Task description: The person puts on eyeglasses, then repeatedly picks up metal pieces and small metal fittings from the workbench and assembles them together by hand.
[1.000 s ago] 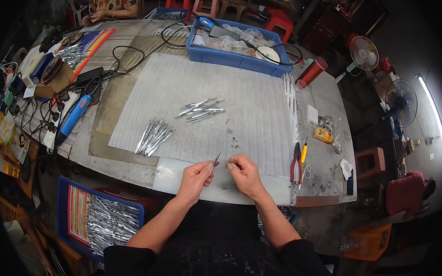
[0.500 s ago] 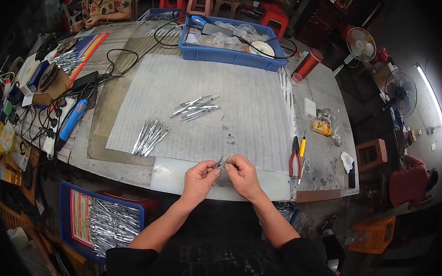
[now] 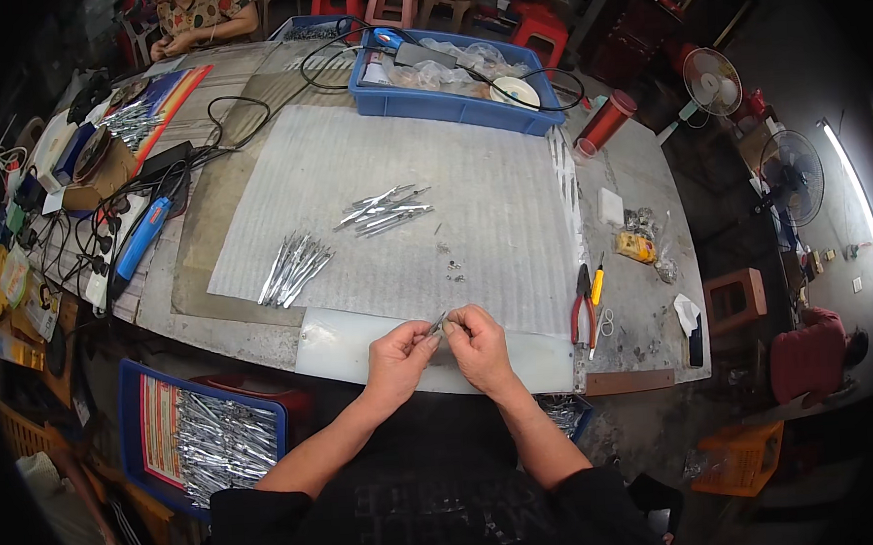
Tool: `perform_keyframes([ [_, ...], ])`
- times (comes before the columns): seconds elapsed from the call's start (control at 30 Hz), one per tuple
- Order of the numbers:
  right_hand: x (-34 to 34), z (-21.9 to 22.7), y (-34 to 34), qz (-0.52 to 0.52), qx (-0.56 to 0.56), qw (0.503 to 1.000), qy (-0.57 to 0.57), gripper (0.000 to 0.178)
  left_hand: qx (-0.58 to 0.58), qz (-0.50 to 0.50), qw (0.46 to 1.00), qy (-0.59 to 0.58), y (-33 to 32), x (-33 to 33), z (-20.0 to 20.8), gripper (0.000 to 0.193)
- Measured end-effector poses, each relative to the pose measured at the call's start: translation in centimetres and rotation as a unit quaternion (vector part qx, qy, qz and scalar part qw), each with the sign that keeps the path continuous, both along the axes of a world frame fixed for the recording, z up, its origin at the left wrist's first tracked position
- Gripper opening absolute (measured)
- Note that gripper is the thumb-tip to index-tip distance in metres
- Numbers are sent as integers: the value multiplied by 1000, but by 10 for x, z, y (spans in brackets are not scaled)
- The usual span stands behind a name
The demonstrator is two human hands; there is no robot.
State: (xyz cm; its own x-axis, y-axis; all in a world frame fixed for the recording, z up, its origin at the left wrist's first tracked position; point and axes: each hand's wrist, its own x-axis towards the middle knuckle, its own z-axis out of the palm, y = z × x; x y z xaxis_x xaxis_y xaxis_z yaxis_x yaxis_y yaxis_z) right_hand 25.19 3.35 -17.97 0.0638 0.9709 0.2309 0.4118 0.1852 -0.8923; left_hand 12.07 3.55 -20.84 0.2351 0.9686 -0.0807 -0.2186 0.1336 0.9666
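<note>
My left hand (image 3: 398,357) is closed in a pinch on a slim silver metal piece (image 3: 436,326), which points up between the two hands. Close against its tip, my right hand (image 3: 479,349) has thumb and forefinger pressed together; what they grip is too small to make out. Both hands are above the white board (image 3: 337,345) at the table's near edge. Farther out on the pale foam sheet (image 3: 492,200) lie a few tiny metal parts (image 3: 453,272), a loose pile of slim metal pieces (image 3: 384,211) and a fanned bundle of metal pieces (image 3: 296,270).
A blue tray (image 3: 458,109) with bags and a cable stands at the back. Red-handled pliers (image 3: 583,309) and a yellow screwdriver (image 3: 597,284) lie at right. Below left is a blue crate (image 3: 285,433) of metal pieces. Another person (image 3: 208,18) sits far left.
My right fingertips have come closer to the metal piece, and both hands are now nearly together. The piles on the sheet look the same.
</note>
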Motion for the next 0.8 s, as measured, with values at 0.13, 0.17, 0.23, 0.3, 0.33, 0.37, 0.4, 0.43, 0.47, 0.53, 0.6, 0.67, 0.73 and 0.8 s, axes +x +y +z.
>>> perform_keyframes([
  [0.13,-1,-4,0,-19,101,988,-114,5,22,17,999,44,-2,3,-5,14],
  [0.17,-2,-4,0,-19,100,988,-114,5,22,20,999,45,-3,2,-4,13],
  [0.23,-3,-3,-1,-21,99,987,-124,5,23,23,998,45,-4,2,-2,13],
  [0.3,-2,-5,-1,-18,81,992,-99,6,15,28,999,32,-4,3,0,14],
  [0.33,-2,-6,-1,-15,63,995,-72,6,15,28,999,32,-4,3,-1,14],
  [0.37,-1,-5,-1,-15,63,995,-73,6,28,31,998,49,-4,3,-3,15],
  [0.4,-1,-5,-1,-11,15,1000,-23,8,41,33,996,67,-4,3,-5,17],
  [0.43,-1,-4,-1,-6,-34,999,27,10,40,34,996,67,-5,3,-8,17],
  [0.47,-1,-6,-2,-6,-35,999,27,10,64,42,994,73,-5,4,-11,18],
  [0.53,1,-10,-1,7,-32,998,54,13,89,50,992,78,-5,5,-10,19],
  [0.6,4,-10,1,10,-49,996,68,13,148,60,978,132,-5,3,-6,20],
  [0.67,4,-10,0,13,-67,994,82,13,151,62,976,142,-5,3,-3,19],
  [0.73,4,-10,0,13,-21,999,35,12,154,62,974,152,-5,3,1,19],
  [0.8,6,-12,1,8,-30,998,50,12,189,57,965,172,-5,3,6,19],
])
